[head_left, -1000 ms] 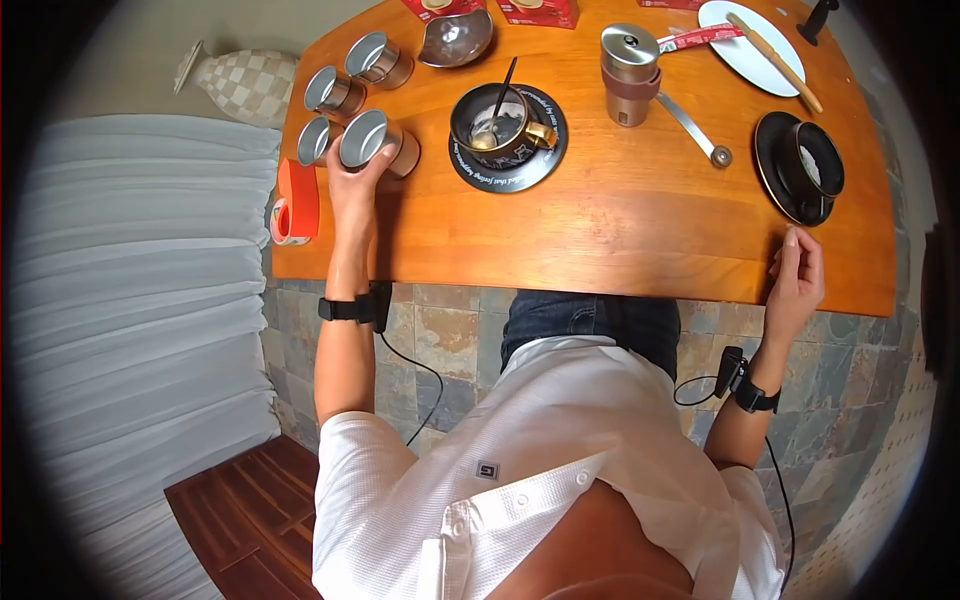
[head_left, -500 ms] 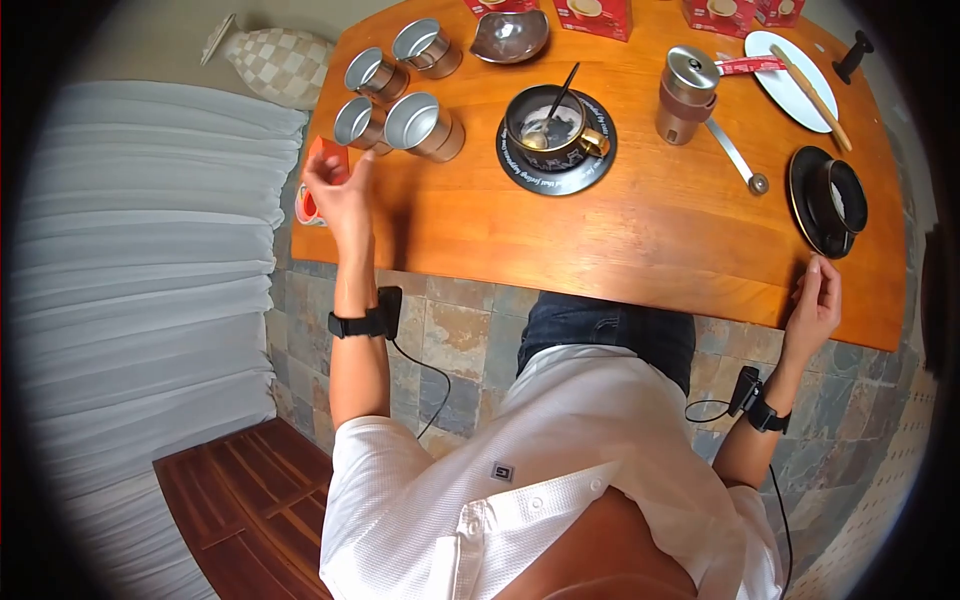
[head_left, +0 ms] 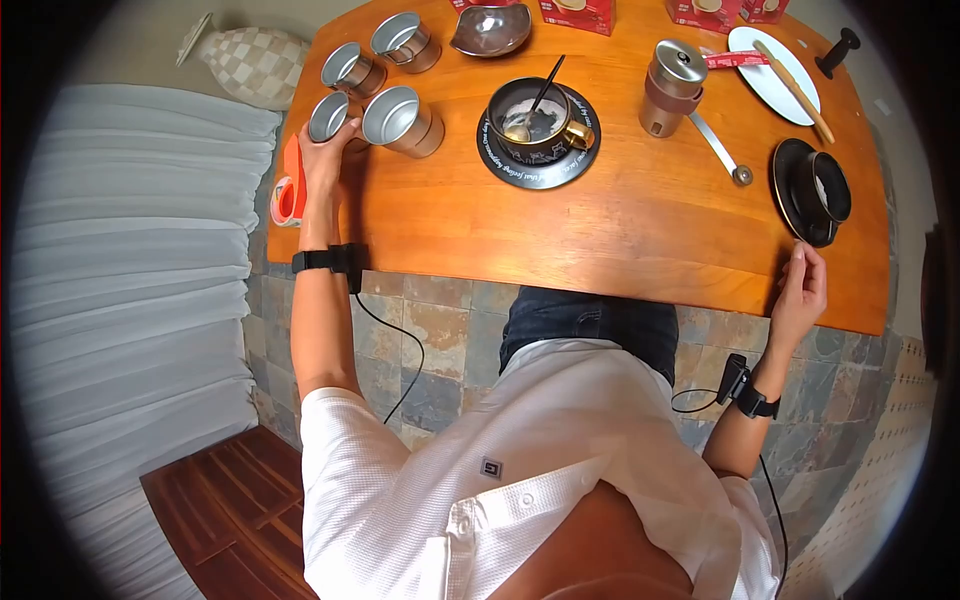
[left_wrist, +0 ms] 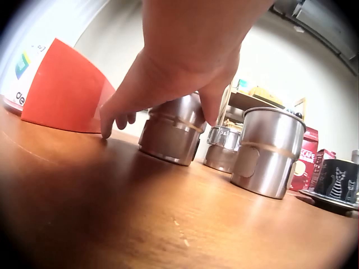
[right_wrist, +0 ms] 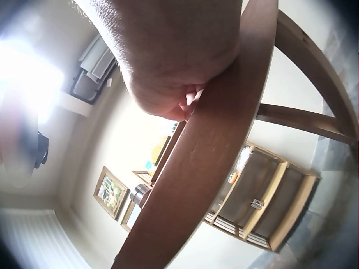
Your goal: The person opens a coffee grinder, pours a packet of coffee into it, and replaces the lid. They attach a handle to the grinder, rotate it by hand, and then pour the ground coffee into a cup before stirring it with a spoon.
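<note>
My left hand [head_left: 322, 155] reaches around the near-left metal cup [head_left: 331, 118], its thumb by the cup's right side. In the left wrist view, the fingers [left_wrist: 115, 112] hang to the left of this cup [left_wrist: 171, 134], with a gap between them and its wall. A larger metal cup [head_left: 403, 125] stands just to the right, and two more metal cups, one of them [head_left: 352, 70], stand behind. My right hand [head_left: 800, 290] rests at the table's front edge, fingers loosely curled and holding nothing, close to a black cup [head_left: 822, 190] on a black saucer.
An orange-red object [head_left: 290, 185] lies left of my left hand. Mid-table, a black patterned cup [head_left: 535, 135] with a spoon sits on a lettered saucer [head_left: 545, 178]. Beyond are a metal bowl [head_left: 490, 32], a hand grinder [head_left: 670, 90], a white plate [head_left: 750, 85] and red boxes [head_left: 580, 14].
My left hand let go of the larger near-right cup, drew back to the left, then came forward around the near-left cup. The right hand has stayed by the table edge.
</note>
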`<action>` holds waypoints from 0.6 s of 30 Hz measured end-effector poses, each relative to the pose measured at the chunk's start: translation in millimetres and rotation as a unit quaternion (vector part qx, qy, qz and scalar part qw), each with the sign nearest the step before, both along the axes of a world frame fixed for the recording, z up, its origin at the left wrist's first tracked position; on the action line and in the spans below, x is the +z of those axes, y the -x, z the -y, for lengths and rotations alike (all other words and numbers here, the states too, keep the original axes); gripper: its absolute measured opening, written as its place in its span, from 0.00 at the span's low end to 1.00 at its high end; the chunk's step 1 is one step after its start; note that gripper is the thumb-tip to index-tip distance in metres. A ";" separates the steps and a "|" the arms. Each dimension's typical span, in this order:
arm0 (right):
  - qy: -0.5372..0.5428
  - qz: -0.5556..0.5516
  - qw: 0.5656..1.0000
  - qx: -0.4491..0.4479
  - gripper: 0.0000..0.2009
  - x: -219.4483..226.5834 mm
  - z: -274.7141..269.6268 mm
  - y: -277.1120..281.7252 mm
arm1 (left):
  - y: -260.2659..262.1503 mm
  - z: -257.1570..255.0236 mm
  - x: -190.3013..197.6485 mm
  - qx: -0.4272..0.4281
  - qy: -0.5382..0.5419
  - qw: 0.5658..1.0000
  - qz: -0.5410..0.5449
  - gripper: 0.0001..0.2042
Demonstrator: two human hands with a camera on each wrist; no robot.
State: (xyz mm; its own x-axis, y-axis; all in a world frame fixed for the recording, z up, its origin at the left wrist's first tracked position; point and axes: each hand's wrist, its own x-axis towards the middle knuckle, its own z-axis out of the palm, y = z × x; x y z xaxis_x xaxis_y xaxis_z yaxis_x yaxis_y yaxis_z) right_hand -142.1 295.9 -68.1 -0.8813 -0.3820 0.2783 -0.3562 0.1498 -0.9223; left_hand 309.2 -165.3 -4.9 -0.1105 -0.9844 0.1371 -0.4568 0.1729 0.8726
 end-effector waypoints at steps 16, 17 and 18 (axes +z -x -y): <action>0.004 -0.002 1.000 0.005 0.10 -3.6 -1.1 2.3 | -0.5 -42.8 48.5 0.062 0.044 0.995 -0.065 0.26; 0.001 -0.001 1.000 0.001 0.10 -3.6 -1.4 2.7 | -1.6 -42.4 47.1 0.077 0.051 0.994 -0.059 0.26; 0.003 -0.003 1.000 0.000 0.10 -3.0 -0.8 2.9 | -0.9 -40.4 47.3 0.090 0.058 0.993 -0.053 0.26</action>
State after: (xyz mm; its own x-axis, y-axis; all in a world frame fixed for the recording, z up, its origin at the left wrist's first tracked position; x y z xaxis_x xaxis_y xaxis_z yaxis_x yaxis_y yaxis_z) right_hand -145.0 296.7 -71.1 -0.8800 -0.3793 0.2858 -0.3612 0.1439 -0.9213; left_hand 310.1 -124.9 42.4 0.0875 -0.9636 0.2527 -0.3966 0.1990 0.8962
